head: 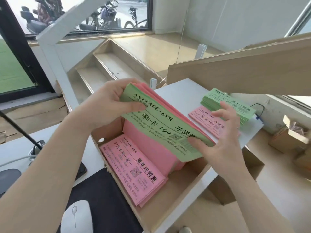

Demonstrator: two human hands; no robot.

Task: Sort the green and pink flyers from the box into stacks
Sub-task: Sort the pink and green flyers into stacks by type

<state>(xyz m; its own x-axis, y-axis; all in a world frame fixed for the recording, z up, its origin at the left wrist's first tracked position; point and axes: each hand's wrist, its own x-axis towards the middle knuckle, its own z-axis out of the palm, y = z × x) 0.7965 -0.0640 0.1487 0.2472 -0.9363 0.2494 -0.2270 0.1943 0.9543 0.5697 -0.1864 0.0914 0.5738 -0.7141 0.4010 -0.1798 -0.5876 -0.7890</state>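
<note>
Left hand (107,105) grips bundle (161,125) | mouse (76,217) beside box (168,214)

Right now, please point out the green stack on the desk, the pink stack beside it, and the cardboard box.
green stack (218,99), head view, top sheet
pink stack (204,116), head view, top sheet
cardboard box (171,207), head view, bare floor

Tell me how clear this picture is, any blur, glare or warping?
Head view: daylit and mostly sharp; print on the held flyers and the box's pink flyers is readable; the window scene is blurred; wide-angle lens tilts straight edges; no strong glare.
</note>
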